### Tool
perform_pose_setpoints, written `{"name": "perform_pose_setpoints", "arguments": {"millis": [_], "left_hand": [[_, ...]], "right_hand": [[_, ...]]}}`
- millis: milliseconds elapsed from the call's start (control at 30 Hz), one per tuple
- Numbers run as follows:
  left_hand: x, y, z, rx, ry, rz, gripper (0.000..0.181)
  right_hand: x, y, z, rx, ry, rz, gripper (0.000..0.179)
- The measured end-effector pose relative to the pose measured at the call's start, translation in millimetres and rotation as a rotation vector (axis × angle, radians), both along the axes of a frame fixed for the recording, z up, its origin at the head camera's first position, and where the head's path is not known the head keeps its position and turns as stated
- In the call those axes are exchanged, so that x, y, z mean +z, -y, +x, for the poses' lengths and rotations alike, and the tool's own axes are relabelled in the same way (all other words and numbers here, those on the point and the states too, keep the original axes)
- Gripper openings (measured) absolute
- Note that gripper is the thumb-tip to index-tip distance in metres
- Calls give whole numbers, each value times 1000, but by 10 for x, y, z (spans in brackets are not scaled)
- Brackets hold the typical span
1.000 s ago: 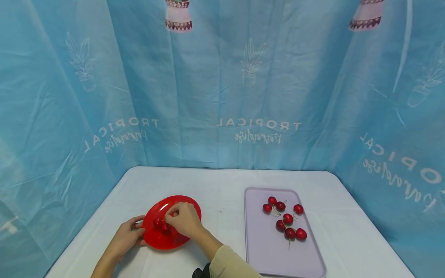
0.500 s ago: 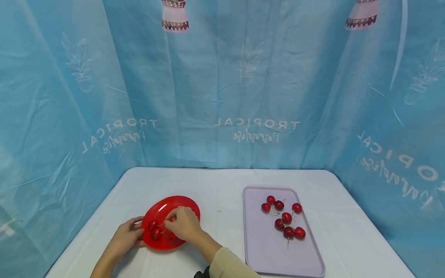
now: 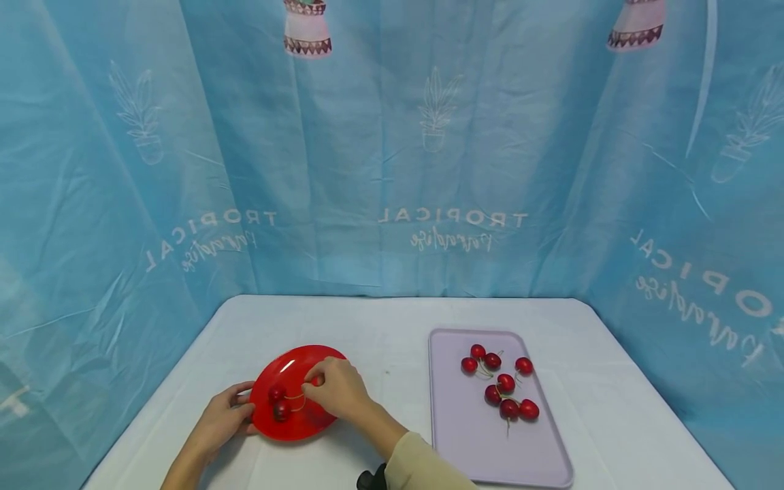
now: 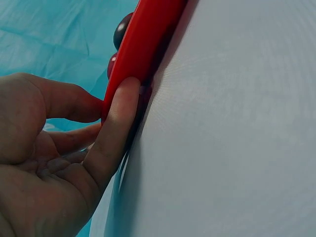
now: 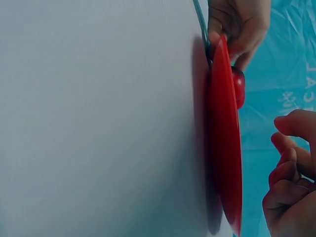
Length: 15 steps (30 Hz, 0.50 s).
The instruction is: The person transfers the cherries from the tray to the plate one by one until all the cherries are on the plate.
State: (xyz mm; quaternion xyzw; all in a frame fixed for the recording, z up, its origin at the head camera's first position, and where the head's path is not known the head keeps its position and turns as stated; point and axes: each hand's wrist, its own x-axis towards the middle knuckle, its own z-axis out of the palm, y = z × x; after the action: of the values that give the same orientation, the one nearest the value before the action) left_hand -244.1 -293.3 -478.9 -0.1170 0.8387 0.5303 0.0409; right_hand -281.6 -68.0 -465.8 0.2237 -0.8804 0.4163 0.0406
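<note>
Cherries (image 3: 282, 410) lie on the plate (image 3: 300, 427), stems (image 3: 295, 397) toward the right hand (image 3: 339, 389), whose thumb and forefinger stand slightly apart above it and would best lift clear without snagging, while the left hand (image 3: 220, 418), clamped on the plate's left rim, should steady it.

We held both arms (image 3: 186, 466) out from the near side, left hand (image 3: 220, 416) pinching at left, right hand (image 3: 337, 388) poised further right, its fingers (image 5: 284, 196) loosely curled.
</note>
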Motion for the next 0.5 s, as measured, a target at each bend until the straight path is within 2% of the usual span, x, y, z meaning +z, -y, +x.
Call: {"name": "perform_pose_setpoints", "arguments": {"millis": [233, 500], "left_hand": [[5, -19, -1, 13, 17, -14, 54], [-9, -14, 5, 15, 13, 15, 54]], "right_hand": [[36, -132, -46, 7, -1, -13, 9], [53, -213, -53, 18, 28, -32, 10]]}}
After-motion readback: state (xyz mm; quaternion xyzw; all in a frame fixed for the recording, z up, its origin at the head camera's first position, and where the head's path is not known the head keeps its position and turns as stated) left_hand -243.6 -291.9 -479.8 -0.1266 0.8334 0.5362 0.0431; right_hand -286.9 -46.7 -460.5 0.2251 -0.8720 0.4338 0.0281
